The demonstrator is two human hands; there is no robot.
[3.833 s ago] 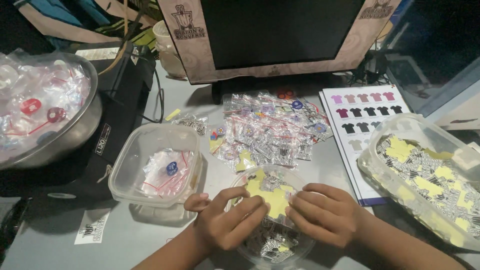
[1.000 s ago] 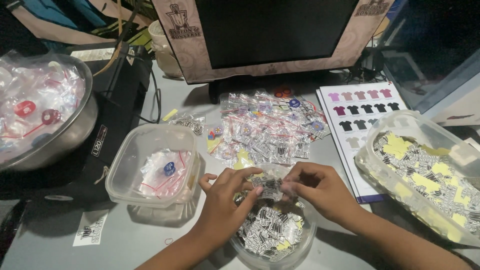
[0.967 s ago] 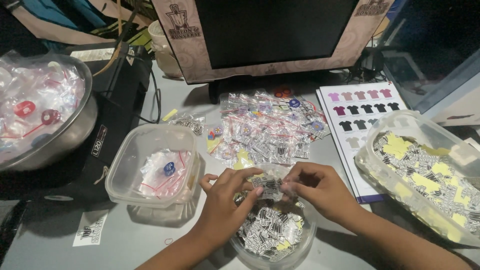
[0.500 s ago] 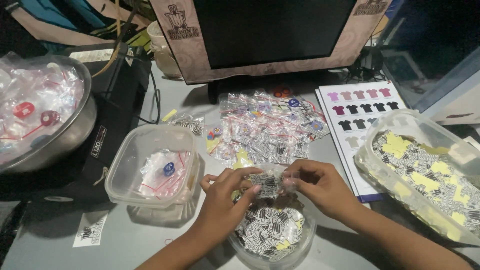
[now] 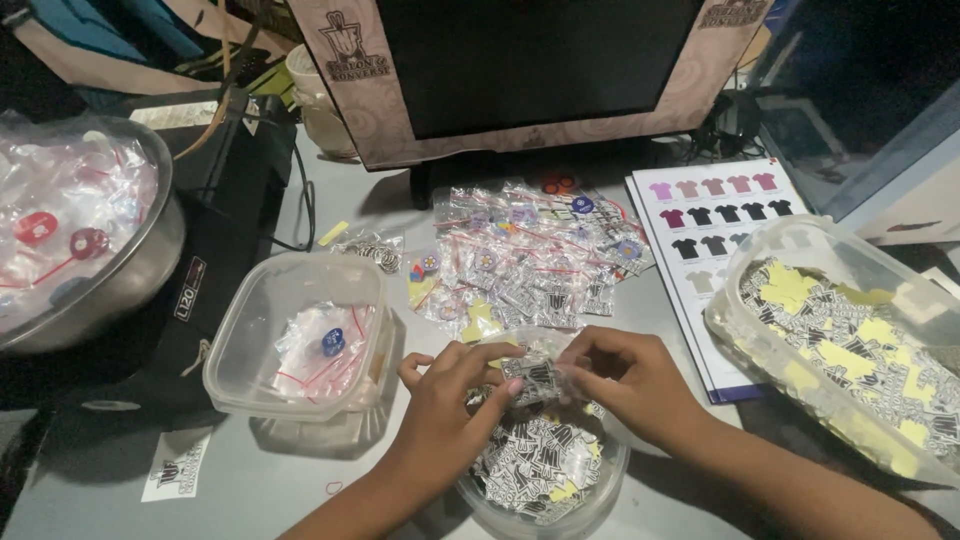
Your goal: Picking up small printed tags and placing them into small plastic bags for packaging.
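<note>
Both hands over a round clear bowl (image 5: 545, 500) at the near edge of the grey tabletop (image 5: 250, 480). Left hand (image 5: 445, 415) and right hand (image 5: 630, 385) meeting above the bowl, thumb and fingertips of each closed on the same small clear packet of black-and-white stickers (image 5: 530, 377), one grip on each side of it. Packet held just above the bowl, clear of the heap of black-and-white stickers (image 5: 535, 465) with a few yellow backings inside.

Just left of the left hand, a square clear plastic tub (image 5: 290, 350) with a few small bags and a blue round badge (image 5: 332, 342) in it. Beyond the hands, towards the monitor (image 5: 540, 60), a loose spread of small clear sachets (image 5: 530, 255) with red seal strips and round badges. To the right of those, a printed sheet of small shirt pictures (image 5: 715, 215) in pinks, blacks and greys, lying flat and partly under a long clear container (image 5: 850, 340) full of stickers and yellow backing pieces. Far left, a metal bowl (image 5: 110, 290) holding clear bags with red badges, resting on a black device (image 5: 225, 225). Near the left corner, one loose sticker (image 5: 178, 465) flat on the tabletop.
</note>
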